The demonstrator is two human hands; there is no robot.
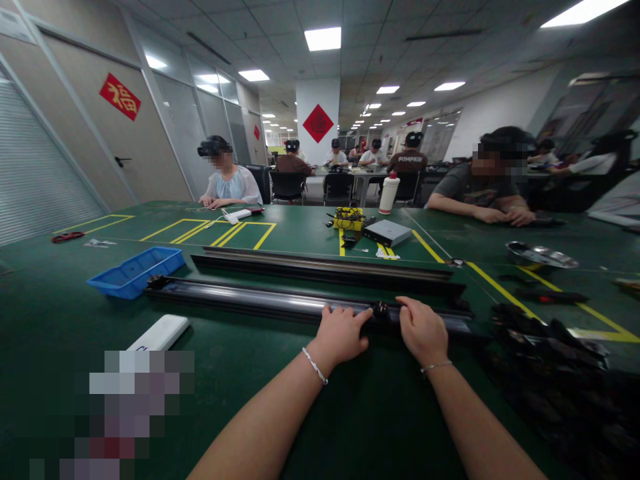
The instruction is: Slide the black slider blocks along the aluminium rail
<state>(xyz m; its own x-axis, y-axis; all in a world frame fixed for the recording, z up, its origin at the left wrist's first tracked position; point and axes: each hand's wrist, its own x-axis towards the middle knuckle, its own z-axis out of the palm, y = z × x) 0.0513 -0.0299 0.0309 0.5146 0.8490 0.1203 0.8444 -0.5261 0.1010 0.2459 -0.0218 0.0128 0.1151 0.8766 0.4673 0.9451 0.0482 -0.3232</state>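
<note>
A long black rail [260,299] with a shiny inner channel lies across the table before me. Toward its right end sits a small black piece [382,311] with tiny bright spots, between my two hands. My left hand [344,337] rests on the rail with fingers apart, its index fingertip touching or nearly touching the piece. On the other side of the piece, my right hand [424,330] is closed over the rail, fingers curled; whatever they grip is hidden. Behind lies a second long black rail [325,267], roughly parallel, untouched by either hand.
A blue tray [135,270] stands by the rail's left end. Dark parts [550,360] are heaped at the right, near a metal bowl [543,255]. Farther back are a grey box [387,233], a yellow basket [349,219] and a white bottle [389,194]. Two people sit across the table.
</note>
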